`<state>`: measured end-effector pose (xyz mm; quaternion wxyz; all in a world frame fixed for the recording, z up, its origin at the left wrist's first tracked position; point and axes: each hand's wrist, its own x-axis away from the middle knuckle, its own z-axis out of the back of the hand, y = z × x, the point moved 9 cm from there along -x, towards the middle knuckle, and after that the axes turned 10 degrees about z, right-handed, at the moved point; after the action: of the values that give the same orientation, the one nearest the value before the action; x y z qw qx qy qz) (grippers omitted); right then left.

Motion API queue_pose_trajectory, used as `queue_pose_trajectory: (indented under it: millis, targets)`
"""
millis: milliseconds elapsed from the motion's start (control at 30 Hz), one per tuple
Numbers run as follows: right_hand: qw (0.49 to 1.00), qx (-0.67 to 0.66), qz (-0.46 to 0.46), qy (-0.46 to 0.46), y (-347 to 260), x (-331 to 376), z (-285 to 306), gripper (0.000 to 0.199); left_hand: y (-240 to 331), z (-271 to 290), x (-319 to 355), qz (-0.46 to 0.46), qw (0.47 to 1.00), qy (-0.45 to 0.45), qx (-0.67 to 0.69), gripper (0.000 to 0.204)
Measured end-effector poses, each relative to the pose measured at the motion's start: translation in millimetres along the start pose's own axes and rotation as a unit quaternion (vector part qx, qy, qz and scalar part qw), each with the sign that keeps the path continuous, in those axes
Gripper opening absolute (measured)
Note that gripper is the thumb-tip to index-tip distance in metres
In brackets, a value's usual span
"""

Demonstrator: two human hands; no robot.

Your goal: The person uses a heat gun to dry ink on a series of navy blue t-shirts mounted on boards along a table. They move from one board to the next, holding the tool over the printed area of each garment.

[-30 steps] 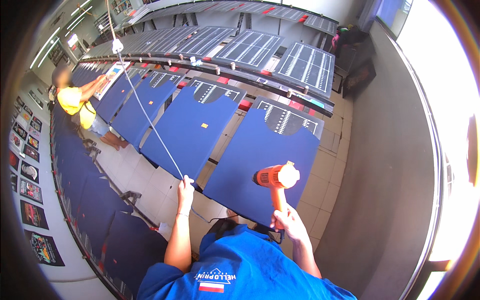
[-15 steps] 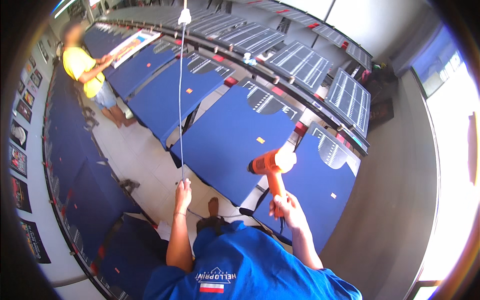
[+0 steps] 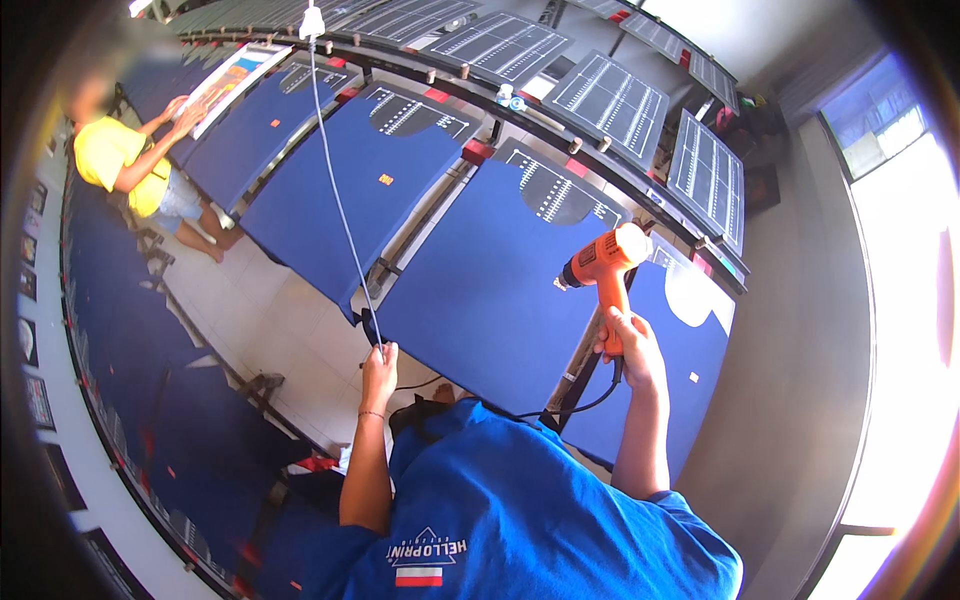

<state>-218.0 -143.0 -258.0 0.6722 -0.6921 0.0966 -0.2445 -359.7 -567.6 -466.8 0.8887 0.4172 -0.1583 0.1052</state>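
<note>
My right hand is closed around the handle of an orange heat gun. Its dark nozzle points left, above the right edge of a blue shirt laid flat on a printing board. From the handle's base a dark cord curves down toward my waist. In front of my left side, my left hand grips a pale power cord, which runs taut up to a white socket overhead. Another blue shirt lies beyond my right forearm.
Further left lie more blue shirts on boards along a rail. A person in a yellow top handles a framed screen there. Bare dark boards line the far side. Behind me is another shirt row; a wall stands right.
The heat gun has moved up and to the right in my right hand. My left hand still grips the cord, slightly further right. The view has shifted, and the other person appears further left.
</note>
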Motion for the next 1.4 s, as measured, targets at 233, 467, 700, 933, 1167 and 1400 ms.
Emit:
queue_pose_trajectory:
  millis: [233, 467, 700, 933, 1167, 1400]
  targets:
    - [0.999, -0.014, -0.043, 0.022, 16, -17, 7, 0.031, -10, -17, -24, -0.003, 0.995, -0.089, 0.038, 0.036]
    - [0.997, 0.0, -0.067, 0.028, 20, -25, 7, 0.031, -5, -14, -25, -0.002, 0.991, -0.128, 0.038, 0.037]
    - [0.997, 0.019, -0.071, 0.031, 27, -31, 6, 0.032, 0, -14, -26, 0.023, 0.989, -0.142, 0.04, 0.041]
    - [0.998, 0.031, -0.054, 0.025, 29, -36, 4, 0.038, -2, -16, -30, 0.022, 0.988, -0.149, 0.045, 0.04]
    - [0.997, 0.037, -0.06, 0.022, 26, -36, 4, 0.037, -3, -14, -30, 0.015, 0.989, -0.141, 0.033, 0.04]
    - [0.997, 0.025, -0.069, 0.008, 24, -35, 4, 0.034, 0, -13, -28, 0.019, 0.989, -0.143, 0.035, 0.039]
